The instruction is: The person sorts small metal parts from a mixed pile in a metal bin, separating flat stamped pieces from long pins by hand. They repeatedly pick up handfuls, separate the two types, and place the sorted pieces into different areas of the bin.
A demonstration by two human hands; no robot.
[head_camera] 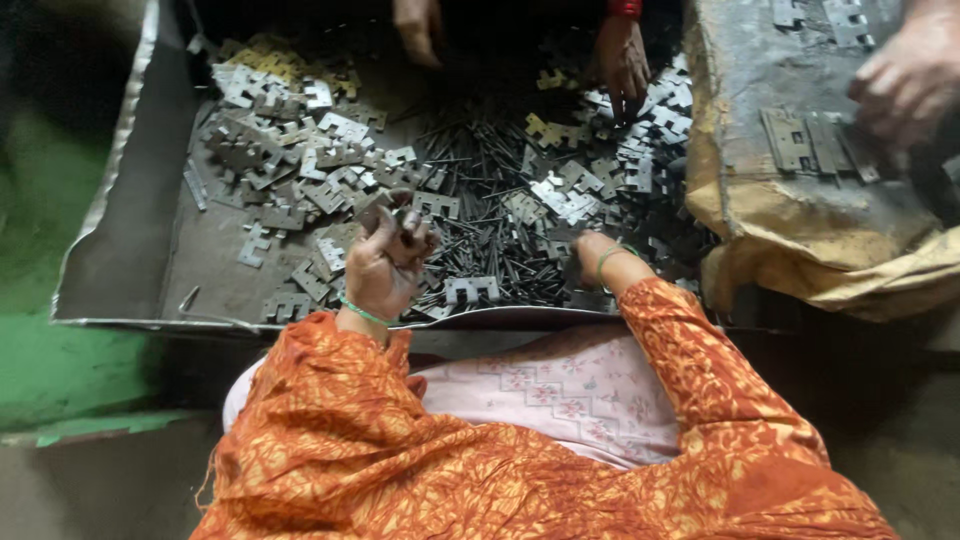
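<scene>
My left hand (385, 265) is raised over the near edge of a big metal tray (130, 250) and grips a small stamped metal plate (385, 212) between thumb and fingers. My right hand (590, 252) reaches down into a dark heap of thin metal pins (490, 190) in the middle of the tray; its fingers are buried among them. Both wrists wear green bangles, and orange patterned sleeves cover my arms. Several notched grey plates (290, 150) lie scattered on the tray's left side, and more lie at the right (640, 130).
Another person's two hands (418, 30) (622, 60) pick at the far side of the tray. A third hand (905, 80) rests on flat plates (810, 140) atop a worn yellowish sack (800, 240) at the right. A green surface (50, 350) lies to the left.
</scene>
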